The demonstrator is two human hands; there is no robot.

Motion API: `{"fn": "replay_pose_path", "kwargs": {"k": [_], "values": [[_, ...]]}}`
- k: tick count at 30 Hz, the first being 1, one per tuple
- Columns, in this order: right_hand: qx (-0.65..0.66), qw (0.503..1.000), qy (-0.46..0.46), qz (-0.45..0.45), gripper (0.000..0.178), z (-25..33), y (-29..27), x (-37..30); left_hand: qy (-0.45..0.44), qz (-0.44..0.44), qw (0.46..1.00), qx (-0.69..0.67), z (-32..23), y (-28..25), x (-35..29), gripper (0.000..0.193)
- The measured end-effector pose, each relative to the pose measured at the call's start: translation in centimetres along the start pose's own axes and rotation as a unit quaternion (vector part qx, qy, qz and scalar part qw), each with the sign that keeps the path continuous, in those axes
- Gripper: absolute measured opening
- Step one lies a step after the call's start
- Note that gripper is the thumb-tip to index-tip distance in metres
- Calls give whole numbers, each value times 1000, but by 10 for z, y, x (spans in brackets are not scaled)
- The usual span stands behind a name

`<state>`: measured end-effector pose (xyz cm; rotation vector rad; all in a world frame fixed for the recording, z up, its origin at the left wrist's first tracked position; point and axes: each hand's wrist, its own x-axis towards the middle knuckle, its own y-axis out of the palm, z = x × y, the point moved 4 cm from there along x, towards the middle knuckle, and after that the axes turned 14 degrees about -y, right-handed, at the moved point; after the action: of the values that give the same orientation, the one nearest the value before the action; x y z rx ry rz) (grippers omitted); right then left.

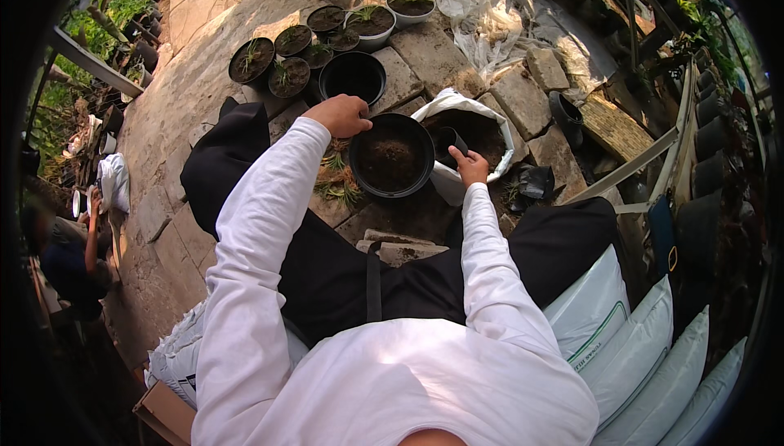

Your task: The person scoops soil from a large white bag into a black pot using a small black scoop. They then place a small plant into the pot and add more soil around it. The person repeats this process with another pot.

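Observation:
My left hand [343, 115] is closed on the upper left rim of a round black plant pot [425, 160], which has brown soil inside. On the right, a white sack [447, 188] stands with its mouth folded open, dark soil [488, 140] showing within. My right hand [471, 167] grips a small black cup-like container [447, 140] at the sack's opening, right beside the pot. What that container holds cannot be made out. Just beyond my left hand is another black pot [382, 78] with a dark interior. Loose grassy plants [339, 189] lie left of the soil-filled pot.
Several potted seedlings [290, 76] and two white pots [374, 40] cluster ahead on stone paving [420, 58]. Crumpled plastic sheeting [474, 17] lies beyond. Full white bags [645, 348] lean at my right. A metal rail [625, 170] runs there too. Another person [77, 262] is at far left.

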<state>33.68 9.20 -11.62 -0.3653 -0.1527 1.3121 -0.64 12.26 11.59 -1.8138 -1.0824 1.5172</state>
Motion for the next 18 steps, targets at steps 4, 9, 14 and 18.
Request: {"fn": "replay_pose_path", "kwargs": {"k": [4,9,14,18], "values": [[87,996,11,-13,94,10,6,-1,-9,10,1000,-3,1,0,-1,41],[111,993,34,-6,92,20,-2,-2,3,-4,1000,-3,2,0,-1,39],[179,982,39,-37,83,37,-10,2,1,5,1000,-11,0,-1,-1,38],[275,961,-17,-31,74,90,-15,-6,2,-3,1000,-7,1,-1,-2,38]]}}
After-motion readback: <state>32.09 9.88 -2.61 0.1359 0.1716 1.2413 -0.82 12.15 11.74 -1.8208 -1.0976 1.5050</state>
